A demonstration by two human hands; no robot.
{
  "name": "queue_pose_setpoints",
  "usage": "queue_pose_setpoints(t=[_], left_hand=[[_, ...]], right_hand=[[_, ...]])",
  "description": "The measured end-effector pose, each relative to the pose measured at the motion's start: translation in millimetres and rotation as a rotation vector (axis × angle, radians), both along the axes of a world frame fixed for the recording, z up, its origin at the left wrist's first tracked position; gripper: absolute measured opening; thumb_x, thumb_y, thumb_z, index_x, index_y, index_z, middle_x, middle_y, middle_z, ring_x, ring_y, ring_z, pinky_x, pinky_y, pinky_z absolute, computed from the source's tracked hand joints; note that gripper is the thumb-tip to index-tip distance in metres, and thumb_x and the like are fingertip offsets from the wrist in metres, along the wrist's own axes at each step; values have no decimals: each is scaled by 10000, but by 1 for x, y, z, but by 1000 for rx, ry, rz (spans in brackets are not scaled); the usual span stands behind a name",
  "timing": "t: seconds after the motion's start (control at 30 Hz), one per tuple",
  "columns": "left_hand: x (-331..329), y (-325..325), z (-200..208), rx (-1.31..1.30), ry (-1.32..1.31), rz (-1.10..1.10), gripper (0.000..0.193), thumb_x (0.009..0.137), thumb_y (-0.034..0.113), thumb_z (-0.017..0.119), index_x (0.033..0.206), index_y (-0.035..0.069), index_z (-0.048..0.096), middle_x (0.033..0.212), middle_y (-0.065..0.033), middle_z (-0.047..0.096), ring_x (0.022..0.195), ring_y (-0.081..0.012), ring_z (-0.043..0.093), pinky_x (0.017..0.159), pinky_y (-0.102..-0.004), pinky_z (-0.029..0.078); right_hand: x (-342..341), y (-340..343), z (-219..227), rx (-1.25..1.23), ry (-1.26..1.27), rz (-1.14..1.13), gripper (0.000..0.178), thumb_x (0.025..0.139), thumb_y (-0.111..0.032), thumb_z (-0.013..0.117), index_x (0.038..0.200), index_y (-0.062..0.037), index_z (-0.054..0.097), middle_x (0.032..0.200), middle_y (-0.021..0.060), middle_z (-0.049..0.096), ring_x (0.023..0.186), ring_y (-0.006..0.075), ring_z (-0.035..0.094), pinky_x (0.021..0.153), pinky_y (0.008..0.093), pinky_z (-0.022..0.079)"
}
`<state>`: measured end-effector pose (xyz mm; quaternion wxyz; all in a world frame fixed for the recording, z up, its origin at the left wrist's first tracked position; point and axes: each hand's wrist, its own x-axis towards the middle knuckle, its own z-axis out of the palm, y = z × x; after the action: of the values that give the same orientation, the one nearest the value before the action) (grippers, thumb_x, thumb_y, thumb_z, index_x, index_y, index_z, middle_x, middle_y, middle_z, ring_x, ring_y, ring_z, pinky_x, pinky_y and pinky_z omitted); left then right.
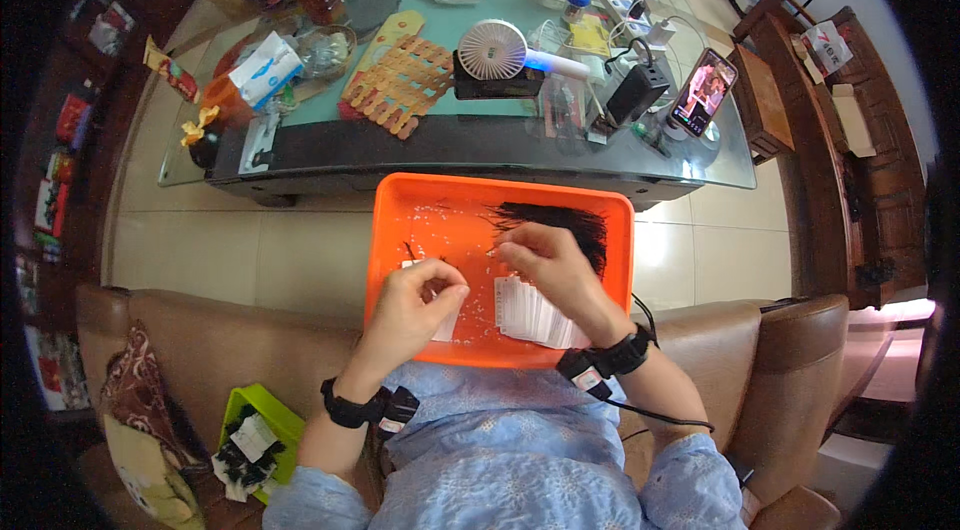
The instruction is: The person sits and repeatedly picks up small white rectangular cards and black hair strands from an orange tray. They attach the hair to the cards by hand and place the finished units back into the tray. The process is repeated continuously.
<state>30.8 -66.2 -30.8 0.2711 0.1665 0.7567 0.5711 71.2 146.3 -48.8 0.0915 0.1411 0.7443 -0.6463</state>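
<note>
While I watch from a distance through the head camera, I have both bare hands over the orange tray, its near edge at the lap. My right hand holds its thumb and forefinger narrow, tips close together; whether a strand sits between them I cannot tell. My left hand is pinched narrow too, over some white tags that show just below its fingertips, and what it grips there I cannot make out.

The relation that matters to me is at the right fingers: the black strings lie just beyond them and to their right, partly behind that hand, long axis running roughly sideways, with loose ends straying left toward the fingertips. The right hand is clearly the nearer one; the left is farther off, across a gap. A fanned row of white cards spreads sideways just below the right fingers, toward the body. Small white bits are scattered between the two hands.
</note>
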Motion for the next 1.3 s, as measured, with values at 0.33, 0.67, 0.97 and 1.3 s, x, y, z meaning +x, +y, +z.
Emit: queue_pose_setpoints(t=[0.33,0.67,0.97,1.3], left_hand=[[-2,57,-32,-578,561,-370,311,744,154,726,976,8,579,912,-154,615,901,-333,634,781,-446,511],[-12,52,-38,-275,91,-366,138,757,66,690,817,-13,594,810,-125,655,762,-243,665,663,-374,530],[-10,45,-23,36,-134,-29,88,850,23,649,916,-34,645,791,-44,665,732,-80,627,647,-227,510],[4,55,-12,6,230,127,81,823,24,681,879,-16,638,799,-83,680,721,-137,663,646,-266,524]], right_hand=[[26,45,-2,671,48,128,129,799,-61,653,915,-6,657,862,130,648,792,246,647,701,362,510],[18,50,-24,924,165,219,70,772,-99,652,809,-41,667,791,112,599,800,320,612,703,425,497],[35,45,-7,415,157,-64,102,779,-112,697,862,-54,693,783,84,633,708,238,637,649,356,501],[42,13,13,59,46,-110,135,848,-128,677,835,5,659,726,27,639,663,81,524,606,258,434]])
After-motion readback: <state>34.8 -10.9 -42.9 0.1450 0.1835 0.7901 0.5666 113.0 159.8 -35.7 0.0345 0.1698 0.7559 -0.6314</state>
